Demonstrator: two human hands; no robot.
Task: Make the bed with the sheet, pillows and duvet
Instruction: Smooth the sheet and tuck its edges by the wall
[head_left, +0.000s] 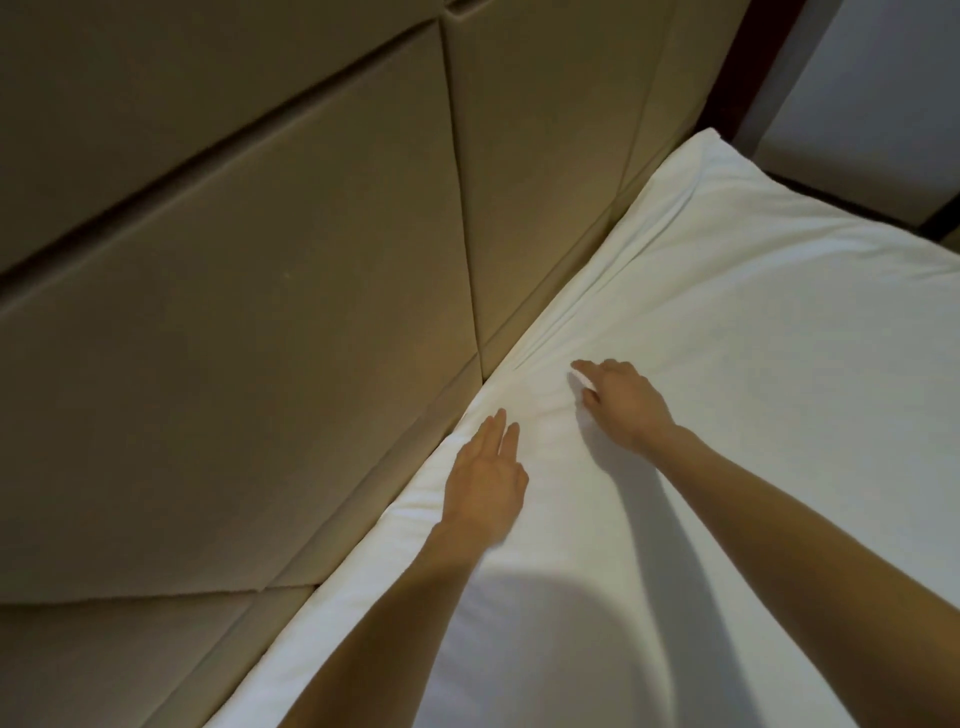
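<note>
White pillow (753, 338) plump, faintly creased, against headboard (234, 312); left hand (485, 488), right hand (623, 402) rest on it, fingers extended.

The bedding (753, 322) is showing as white cloth, matt and soft, creasing faintly along its edge. The headboard (260, 312) is looking padded, its beige covering smooth, matt and leather-like, with deep seams dividing it.

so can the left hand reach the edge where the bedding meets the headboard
Probably yes. The left hand lies flat on the bedding, fingertips close to its edge along the headboard, and nothing lies between them.
</note>
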